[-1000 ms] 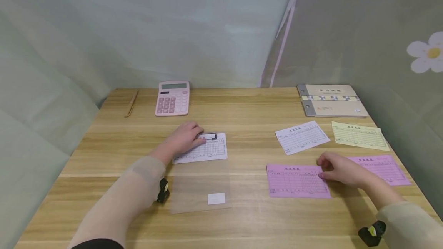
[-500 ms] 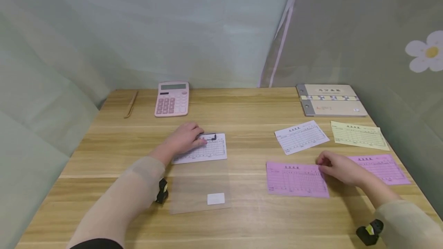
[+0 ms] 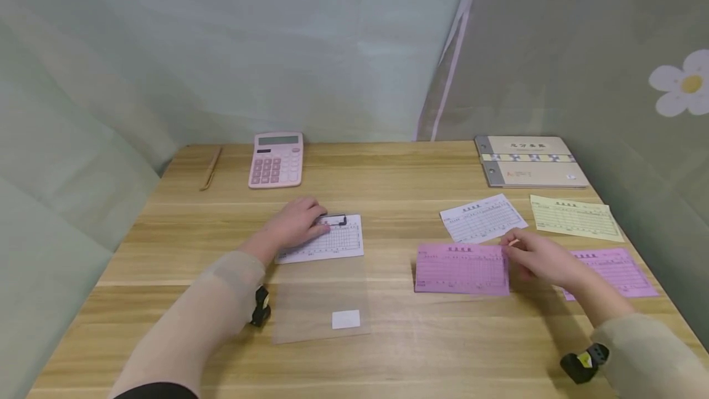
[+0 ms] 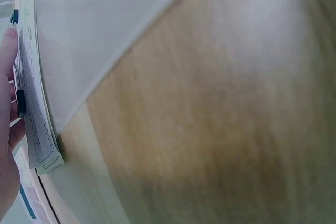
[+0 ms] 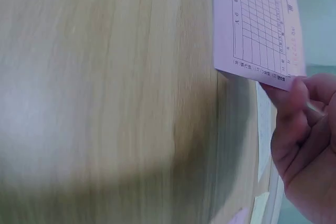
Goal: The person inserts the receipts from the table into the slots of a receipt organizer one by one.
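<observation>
A transparent clipboard (image 3: 321, 300) lies left of centre, with white printed forms (image 3: 346, 242) under its wire clip (image 3: 339, 220). My left hand (image 3: 293, 223) holds the clipboard's top at the clip; in the left wrist view its thumb (image 4: 9, 51) lies against the clip, and part of the hand is cut off. My right hand (image 3: 540, 257) pinches a pink printed form (image 3: 461, 270) by its upper right corner, between thumb and fingers. That form is lifted off the table and tilted, as the right wrist view shows by the shadow beneath it.
Behind the right hand lie a white form (image 3: 482, 217) and a yellow form (image 3: 576, 217). Another pink form (image 3: 615, 273) is partly hidden by the wrist. A ledger book (image 3: 532, 162), a pink calculator (image 3: 276, 160) and a thin wooden stick (image 3: 210, 168) lie along the table's back edge.
The right hand has raised the pink form off the table and moved it slightly left and away from me; it now overlaps the white form's lower edge in view. The left hand stays put.
</observation>
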{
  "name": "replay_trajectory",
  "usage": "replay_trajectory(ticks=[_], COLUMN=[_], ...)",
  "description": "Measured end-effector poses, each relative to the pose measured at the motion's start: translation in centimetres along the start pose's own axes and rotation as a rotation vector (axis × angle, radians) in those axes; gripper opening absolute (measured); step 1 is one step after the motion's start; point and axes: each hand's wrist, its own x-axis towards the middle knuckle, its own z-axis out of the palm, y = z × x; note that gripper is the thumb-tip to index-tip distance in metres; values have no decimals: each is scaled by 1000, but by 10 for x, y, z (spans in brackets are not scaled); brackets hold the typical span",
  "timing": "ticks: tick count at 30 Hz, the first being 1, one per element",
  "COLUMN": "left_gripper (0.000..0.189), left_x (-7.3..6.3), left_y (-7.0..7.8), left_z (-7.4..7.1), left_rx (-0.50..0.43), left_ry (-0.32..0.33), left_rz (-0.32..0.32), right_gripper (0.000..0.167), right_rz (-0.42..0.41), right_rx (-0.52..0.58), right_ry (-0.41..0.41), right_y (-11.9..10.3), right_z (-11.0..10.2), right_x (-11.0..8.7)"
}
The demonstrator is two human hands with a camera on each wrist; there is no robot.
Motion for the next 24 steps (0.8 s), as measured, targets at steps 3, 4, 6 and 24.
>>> replay_trajectory(ticks=[3,4,6,24], left_gripper=[48,47,48,54], left_x=[0,0,0,-2], left_y=[1,1,2,3], left_z=[-1,-1,-2,-1], left_rx=[3,4,2,8], left_ry=[3,3,2,-7], left_rz=[0,1,1,9], right_gripper=[20,20,23,22], right_rz=[-25,-41,-61,-40], right_rx=[79,99,130,132], right_ry=[2,6,13,69], right_y=[-3,-5,-7,-24], right_z=[3,4,6,32], right_x=[4,5,8,29])
